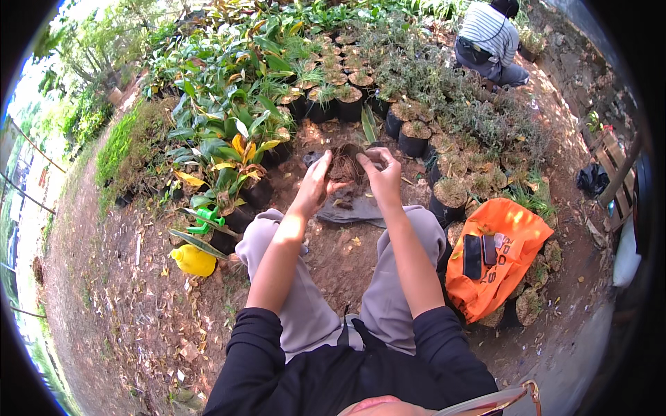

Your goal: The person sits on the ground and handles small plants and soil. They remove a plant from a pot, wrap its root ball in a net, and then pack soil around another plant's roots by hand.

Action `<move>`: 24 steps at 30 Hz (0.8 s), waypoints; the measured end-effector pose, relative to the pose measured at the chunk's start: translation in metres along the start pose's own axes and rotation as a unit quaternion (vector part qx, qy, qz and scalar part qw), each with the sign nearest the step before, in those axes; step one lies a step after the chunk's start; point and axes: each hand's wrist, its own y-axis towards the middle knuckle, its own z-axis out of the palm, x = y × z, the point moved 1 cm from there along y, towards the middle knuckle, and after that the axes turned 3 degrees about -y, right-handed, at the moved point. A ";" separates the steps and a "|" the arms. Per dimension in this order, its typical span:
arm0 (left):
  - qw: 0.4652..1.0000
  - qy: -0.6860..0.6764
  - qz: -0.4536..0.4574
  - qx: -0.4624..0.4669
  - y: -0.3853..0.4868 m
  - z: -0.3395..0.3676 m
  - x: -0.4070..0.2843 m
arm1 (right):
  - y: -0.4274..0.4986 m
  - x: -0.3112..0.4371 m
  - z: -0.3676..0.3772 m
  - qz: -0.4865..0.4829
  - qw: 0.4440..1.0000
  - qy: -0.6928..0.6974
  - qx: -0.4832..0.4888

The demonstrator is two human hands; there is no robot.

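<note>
Between my two hands is a brown root ball with soil (343, 166), above the ground in front of my knees. My left hand (317, 179) supports it from the left, fingers along its side and underneath. My right hand (382, 169) pinches the dark edge at its right side between thumb and fingers. A long green leaf with pale edges (369, 125) stands just beyond the root ball; whether it is joined to it I cannot tell. Below my hands a flattened dark plastic sheet or bag (351, 212) lies on the soil, with crumbs of earth on it.
Potted plants in black bags (349, 106) stand ahead and on both sides. A yellow plastic jug (193, 260) and a green plastic object (206, 220) lie at left. Two phones (472, 257) rest on an orange bag (520, 229) at right. Another person (489, 41) crouches at upper right.
</note>
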 end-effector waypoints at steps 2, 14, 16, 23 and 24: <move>1.000 0.001 -0.010 0.026 -0.008 0.009 -0.010 | -0.002 0.002 -0.001 0.036 0.997 0.067 -0.006; 0.973 0.206 0.086 -0.054 -0.002 -0.002 -0.003 | 0.006 -0.014 0.014 -0.019 0.998 0.025 -0.050; 0.959 0.244 0.113 -0.086 0.001 -0.007 0.002 | 0.005 -0.012 0.014 -0.023 0.998 0.023 -0.049; 0.943 0.277 0.174 -0.056 0.002 -0.003 0.004 | 0.003 -0.016 0.015 -0.011 1.000 -0.009 0.007; 0.941 0.276 0.184 -0.061 0.003 -0.005 0.003 | 0.002 -0.014 0.016 0.001 1.000 -0.015 0.022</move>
